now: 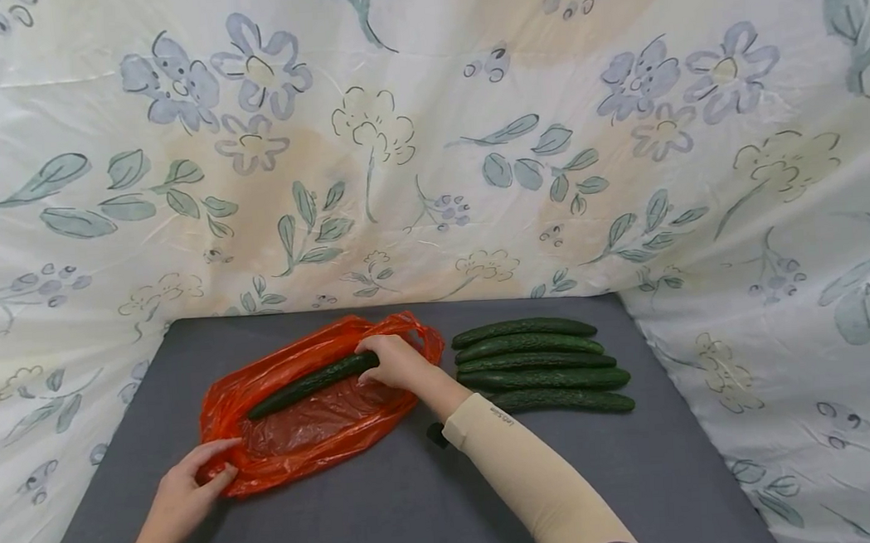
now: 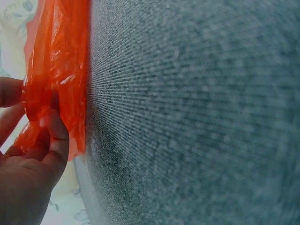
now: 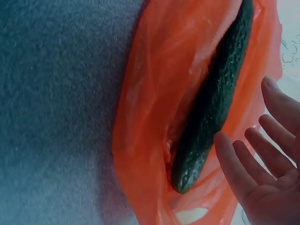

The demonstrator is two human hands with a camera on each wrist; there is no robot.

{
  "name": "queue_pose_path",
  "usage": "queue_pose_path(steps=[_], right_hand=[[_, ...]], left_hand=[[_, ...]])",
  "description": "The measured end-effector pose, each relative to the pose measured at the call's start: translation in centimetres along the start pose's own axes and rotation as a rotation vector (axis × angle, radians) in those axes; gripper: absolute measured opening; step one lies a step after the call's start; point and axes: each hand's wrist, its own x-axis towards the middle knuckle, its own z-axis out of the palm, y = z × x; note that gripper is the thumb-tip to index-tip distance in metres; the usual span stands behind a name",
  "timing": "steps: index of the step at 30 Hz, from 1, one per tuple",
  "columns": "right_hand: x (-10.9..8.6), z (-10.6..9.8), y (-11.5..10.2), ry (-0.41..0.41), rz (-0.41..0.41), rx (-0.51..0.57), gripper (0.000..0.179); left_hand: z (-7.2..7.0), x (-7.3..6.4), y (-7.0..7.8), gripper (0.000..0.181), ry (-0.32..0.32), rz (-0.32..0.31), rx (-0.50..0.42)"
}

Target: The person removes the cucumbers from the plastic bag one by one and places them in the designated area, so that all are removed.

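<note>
A red-orange plastic bag (image 1: 311, 453) lies spread with its mouth gaping upward. One long dark green cucumber (image 1: 307, 386) rests inside it, slanting up to the right. My left hand (image 1: 197, 485) pinches the bag's near left edge between thumb and fingers; in the left wrist view the thin film bunches in the left hand (image 2: 35, 145). At the cucumber's right end is my right hand (image 1: 394, 361). The right wrist view shows the right hand (image 3: 267, 159) with fingers loosely spread beside the cucumber (image 3: 211, 103), one fingertip right at its skin.
Several cucumbers (image 1: 538, 361) lie side by side in a row on the right of the grey table (image 1: 330, 519). A small black object (image 1: 436, 434) shows under my right wrist. Floral cloth (image 1: 427, 139) hangs around the back and sides.
</note>
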Motion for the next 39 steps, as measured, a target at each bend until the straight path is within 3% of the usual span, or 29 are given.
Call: queue_pose_path(steps=[8,15,20,26,34,39], right_hand=[[0.3,0.7,0.3,-0.050,0.007,-0.034,0.052],[0.4,1.0,0.2,-0.119,0.039,-0.088,0.066],[0.2,1.2,-0.2,-0.094,0.041,-0.142,0.062],[0.2,2.0,-0.6,-0.065,0.109,-0.212,0.053],[0.6,2.5,-0.6,-0.085,0.141,-0.156,0.044],[0.6,3.0,-0.5,-0.084,0.123,-0.201,0.059]], left_hand=[[0.2,0.0,0.3,0.039,-0.011,-0.018,-0.017],[0.1,0.4,0.4,0.038,0.014,0.008,-0.019],[0.1,0.3,0.4,0.037,0.016,0.010,-0.006],[0.0,0.1,0.4,0.038,0.003,0.000,-0.012],[0.0,-0.1,0.3,0.040,-0.012,-0.024,-0.016],[0.1,-0.2,0.3,0.040,-0.022,-0.026,-0.021]])
